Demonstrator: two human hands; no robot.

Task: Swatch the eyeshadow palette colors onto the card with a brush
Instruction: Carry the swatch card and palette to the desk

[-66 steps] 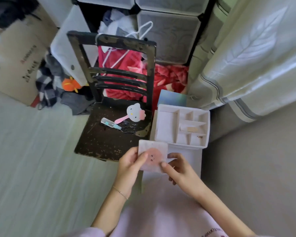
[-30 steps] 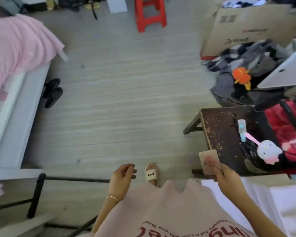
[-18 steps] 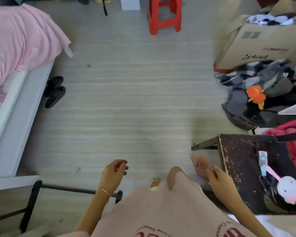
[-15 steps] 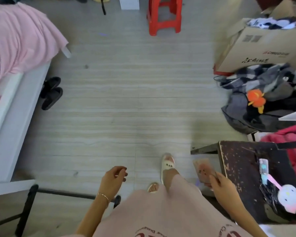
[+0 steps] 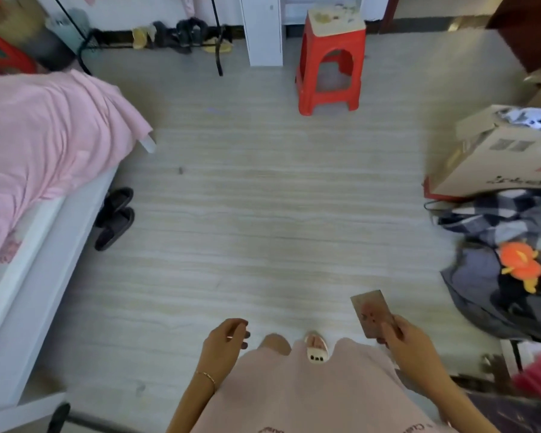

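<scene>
My right hand [image 5: 403, 335] holds a small flat rectangular eyeshadow palette [image 5: 370, 310] with a pinkish mark on its face, gripped at its lower edge and held out in front of me at the lower right. My left hand [image 5: 224, 340] hangs at my side near the bottom centre, fingers loosely curled, with nothing in it. No brush and no card are in sight. I am standing over a pale wood-look floor [image 5: 263, 214], one sandalled foot [image 5: 316, 346] showing below my pink dress.
A bed with a pink cover [image 5: 38, 145] fills the left side, black slippers [image 5: 113, 217] beside it. A red plastic stool [image 5: 330, 60] stands ahead. A cardboard box [image 5: 506, 157] and a pile of clothes [image 5: 500, 260] with an orange toy [image 5: 520, 264] lie at the right.
I have turned away from the dark chair and white organiser toward the open room. My left hand let go of the palette; the right still carries it. The chair has left view.
</scene>
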